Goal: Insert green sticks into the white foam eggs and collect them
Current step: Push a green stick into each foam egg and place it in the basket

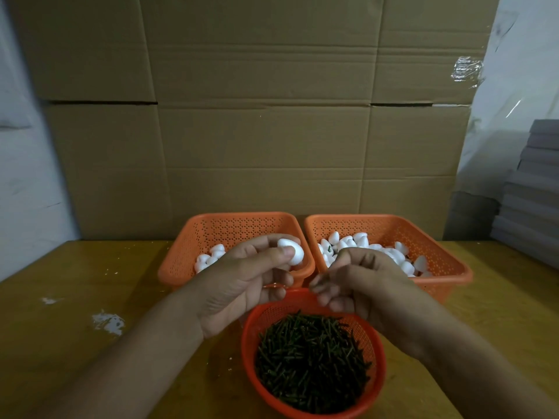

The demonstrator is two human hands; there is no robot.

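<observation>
My left hand [242, 285] pinches a white foam egg [292, 251] between thumb and fingers, above the near corner of the left orange basket [184, 246]. That basket holds a few eggs [208, 258]. The right orange basket [447, 252] is piled with many eggs [360, 241]. My right hand [363, 285] hovers over the far rim of a round orange basket [249, 334] full of green sticks [311, 361]. Its blurred, curled fingertips pinch what looks like a dark green stick [320, 279] pointing toward the egg, a short gap away.
Everything sits on a yellowish wooden table [90, 373] with white foam crumbs [107, 323] at the left. A cardboard wall [257, 116] closes off the back. Grey boards [532, 192] are stacked at the right edge.
</observation>
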